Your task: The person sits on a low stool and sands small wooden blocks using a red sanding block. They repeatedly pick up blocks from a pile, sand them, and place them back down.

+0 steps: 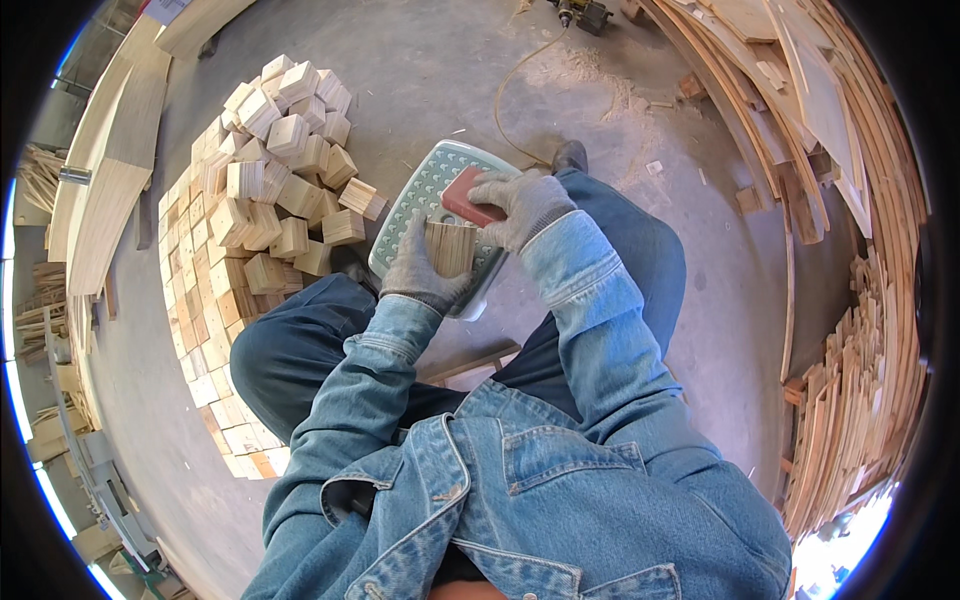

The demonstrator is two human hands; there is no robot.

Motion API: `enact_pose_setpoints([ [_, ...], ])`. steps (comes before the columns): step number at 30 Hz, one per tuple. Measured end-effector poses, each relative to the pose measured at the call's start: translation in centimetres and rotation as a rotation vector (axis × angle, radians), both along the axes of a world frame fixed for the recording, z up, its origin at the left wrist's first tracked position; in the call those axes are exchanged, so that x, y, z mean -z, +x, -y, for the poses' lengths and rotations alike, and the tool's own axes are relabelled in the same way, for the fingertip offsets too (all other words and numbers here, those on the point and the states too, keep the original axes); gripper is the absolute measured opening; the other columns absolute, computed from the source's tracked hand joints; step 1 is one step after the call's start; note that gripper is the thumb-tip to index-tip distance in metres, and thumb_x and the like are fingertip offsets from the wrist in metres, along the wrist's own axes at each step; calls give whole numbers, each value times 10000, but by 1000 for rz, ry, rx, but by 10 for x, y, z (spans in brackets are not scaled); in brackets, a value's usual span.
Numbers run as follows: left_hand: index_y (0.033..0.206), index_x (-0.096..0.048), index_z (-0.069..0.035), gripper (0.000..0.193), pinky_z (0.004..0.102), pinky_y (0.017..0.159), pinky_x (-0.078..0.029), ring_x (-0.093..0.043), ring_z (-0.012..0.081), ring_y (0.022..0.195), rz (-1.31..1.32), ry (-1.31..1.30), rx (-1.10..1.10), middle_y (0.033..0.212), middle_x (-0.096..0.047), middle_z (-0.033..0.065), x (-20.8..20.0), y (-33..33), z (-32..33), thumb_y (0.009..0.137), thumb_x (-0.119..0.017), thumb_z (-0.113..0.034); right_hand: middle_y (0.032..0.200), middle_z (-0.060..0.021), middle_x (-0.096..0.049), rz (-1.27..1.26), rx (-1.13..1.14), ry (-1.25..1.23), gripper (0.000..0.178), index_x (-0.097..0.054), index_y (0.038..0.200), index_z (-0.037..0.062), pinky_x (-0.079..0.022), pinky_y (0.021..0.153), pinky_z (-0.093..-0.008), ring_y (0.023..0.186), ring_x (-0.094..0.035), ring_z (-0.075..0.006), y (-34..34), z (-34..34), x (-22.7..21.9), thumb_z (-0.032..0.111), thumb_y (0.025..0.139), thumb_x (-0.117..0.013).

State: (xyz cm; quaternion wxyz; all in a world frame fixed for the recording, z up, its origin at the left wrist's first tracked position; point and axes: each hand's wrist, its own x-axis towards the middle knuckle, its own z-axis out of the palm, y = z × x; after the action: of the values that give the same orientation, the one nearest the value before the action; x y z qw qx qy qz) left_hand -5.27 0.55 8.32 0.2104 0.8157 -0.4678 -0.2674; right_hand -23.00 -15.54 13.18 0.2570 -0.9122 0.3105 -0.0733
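My left hand (424, 268), in a grey glove, is closed round a layered wooden block (450, 247). The block rests on or just over a pale green plastic stool (408, 207) with a studded top. A brick-shaped red sanding block (468, 199) is in my gloved right hand (526, 206), its fingers wrapped over the far side. This sanding block is just beyond the wooden block's far right corner; whether the two touch, I cannot tell. The stool stands between my bent legs.
To the left, many similar wooden blocks lie in a loose heap (290, 135) beside neat rows (205, 340). A yellow-and-black power tool (585, 14) with a hose (502, 90) lies far ahead near sawdust (610, 95). Stacked boards (850, 400) line the right side.
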Motion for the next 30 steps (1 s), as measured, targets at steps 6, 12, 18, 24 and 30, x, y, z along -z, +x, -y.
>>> enact_pose_setpoints([
  [6, 1642, -321, -43, 1244, 447, 1203, -476, -565, 400, 1430, -74, -177, 22, 1537, -543, 261, 17, 3, -25, 653, -1010, -354, 1460, -70, -697, -156, 127, -96, 507, -753, 1343, 195, -523, 1116, -456, 1305, -681, -306, -5, 8, 11, 319, 853, -804],
  [12, 1654, -269, -135, 1305, 486, 1160, -512, -577, 421, 1402, 17, -302, 84, 1503, -552, 255, 28, 3, -60, 611, -1040, -269, 1423, -62, -717, 50, 135, -64, 500, -759, 1315, 203, -536, 1088, -466, 1271, -698, -312, -9, 4, 21, 321, 834, -830],
  [18, 1599, -334, -135, 1260, 481, 1121, -533, -610, 409, 1340, 52, -327, 44, 1449, -567, 231, 14, -5, -71, 577, -1063, -252, 1399, -76, -727, 121, 134, -65, 484, -767, 1295, 194, -546, 1079, -446, 1245, -706, -333, -7, 3, 25, 319, 830, -829],
  [24, 1486, -419, -82, 1074, 488, 1054, -568, -644, 410, 1253, 97, -245, -15, 1390, -556, 230, 16, -3, -78, 647, -1039, -339, 1367, -83, -740, 119, 131, -55, 476, -769, 1286, 185, -553, 1073, -449, 1232, -709, -341, -8, 0, 25, 305, 829, -822],
  [30, 1445, -459, -84, 979, 469, 1024, -580, -645, 401, 1191, 176, -307, 25, 1344, -547, 223, 10, -5, -76, 646, -993, -268, 1372, -106, -734, 99, 143, 4, 511, -765, 1295, 158, -547, 1088, -440, 1246, -702, -344, -9, -1, 20, 275, 803, -839],
])
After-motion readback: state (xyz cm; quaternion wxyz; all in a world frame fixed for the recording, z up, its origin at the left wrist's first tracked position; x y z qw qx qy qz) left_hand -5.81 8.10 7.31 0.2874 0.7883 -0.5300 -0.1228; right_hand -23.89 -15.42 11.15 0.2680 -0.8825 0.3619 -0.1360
